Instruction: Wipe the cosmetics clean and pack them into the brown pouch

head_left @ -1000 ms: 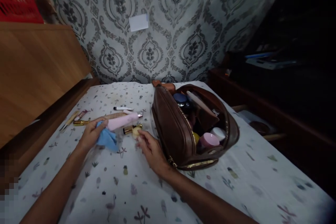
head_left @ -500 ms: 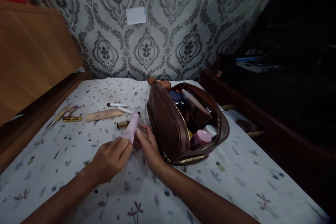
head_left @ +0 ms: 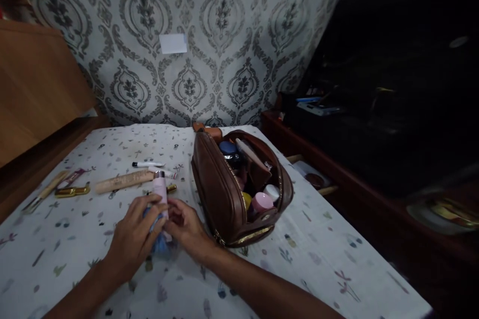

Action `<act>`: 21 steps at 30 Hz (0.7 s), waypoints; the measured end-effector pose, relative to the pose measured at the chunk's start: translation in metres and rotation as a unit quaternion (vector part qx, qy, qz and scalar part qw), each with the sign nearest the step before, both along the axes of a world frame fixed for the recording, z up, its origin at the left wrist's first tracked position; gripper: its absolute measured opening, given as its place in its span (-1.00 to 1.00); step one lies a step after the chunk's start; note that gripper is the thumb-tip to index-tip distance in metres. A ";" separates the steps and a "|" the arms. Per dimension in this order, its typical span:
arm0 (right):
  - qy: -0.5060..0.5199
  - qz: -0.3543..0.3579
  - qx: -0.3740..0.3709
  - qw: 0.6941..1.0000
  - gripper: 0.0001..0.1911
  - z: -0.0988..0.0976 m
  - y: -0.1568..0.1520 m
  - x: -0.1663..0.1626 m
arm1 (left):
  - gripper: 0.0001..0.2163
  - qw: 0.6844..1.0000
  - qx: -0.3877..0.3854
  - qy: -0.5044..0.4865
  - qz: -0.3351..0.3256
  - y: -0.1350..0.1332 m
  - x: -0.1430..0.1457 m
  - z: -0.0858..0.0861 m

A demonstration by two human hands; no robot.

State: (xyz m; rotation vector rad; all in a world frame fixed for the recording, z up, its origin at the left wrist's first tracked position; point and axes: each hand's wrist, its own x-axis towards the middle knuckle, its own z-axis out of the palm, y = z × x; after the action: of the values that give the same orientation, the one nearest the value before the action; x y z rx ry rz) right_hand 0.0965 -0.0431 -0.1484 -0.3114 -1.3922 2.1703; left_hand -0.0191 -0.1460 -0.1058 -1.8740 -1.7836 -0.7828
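Pale pink tube [head_left: 159,190], slim, with a shiny metallic-looking cap at its upper end: one, standing roughly upright between the two hands, over the white printed sheet [head_left: 239,284].

Left hand [head_left: 136,227]: closed around the tube, fingers across its front, with a soft light-blue cloth [head_left: 160,245] bunched beneath them.
Right hand [head_left: 188,229]: fingers curled, set against the tube's lower right side; whether it pinches firmly, I cannot tell from here.

Nearby stock: brown leather-look bag [head_left: 217,184], zip open, to the right, with a pink-lidded jar [head_left: 262,201] inside; long beige tube [head_left: 123,181], lying behind and to the left; small gold-coloured piece [head_left: 171,188], partly hidden behind the right hand.

Step in hand, as I judge it: wiping the tube with the cloth.

Handling notes: I would steady the lower end with the right hand and draw the cloth along the barrel in light, even passes, turning the tube between strokes. The wall is probably soft, so I would avoid a hard squeeze, especially should the cap be loose. I would also keep the elbows clear of the bag and hold the trailing cloth away from the small gold-coloured piece.
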 end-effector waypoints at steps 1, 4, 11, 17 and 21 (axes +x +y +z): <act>0.012 0.016 0.030 0.999 -0.44 0.001 -0.001 0.001 | -0.75 1.000 0.001 0.016 0.020 0.000 -0.005 -0.001; 0.012 0.067 0.093 0.993 -0.43 0.003 -0.003 0.005 | -0.70 0.998 0.008 0.040 0.049 0.000 -0.019 -0.002; -0.011 0.132 0.084 0.988 -0.19 -0.005 -0.006 0.008 | -0.58 0.980 -0.036 -0.163 0.110 0.000 -0.040 -0.002; -0.013 0.105 0.033 0.994 -0.16 -0.003 -0.006 0.007 | -0.43 0.905 -0.014 -0.404 0.134 0.005 -0.021 -0.008; -0.006 0.098 -0.042 0.994 -0.14 0.005 -0.007 0.008 | -0.60 0.869 0.028 -0.483 0.097 0.006 -0.006 -0.010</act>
State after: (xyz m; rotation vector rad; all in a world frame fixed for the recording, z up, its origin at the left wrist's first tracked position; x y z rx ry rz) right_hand 0.1044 -0.0502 -0.1436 -0.2281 -1.3905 2.3945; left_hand -0.0251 -0.1395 -0.1162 -1.2651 -2.3883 -1.8821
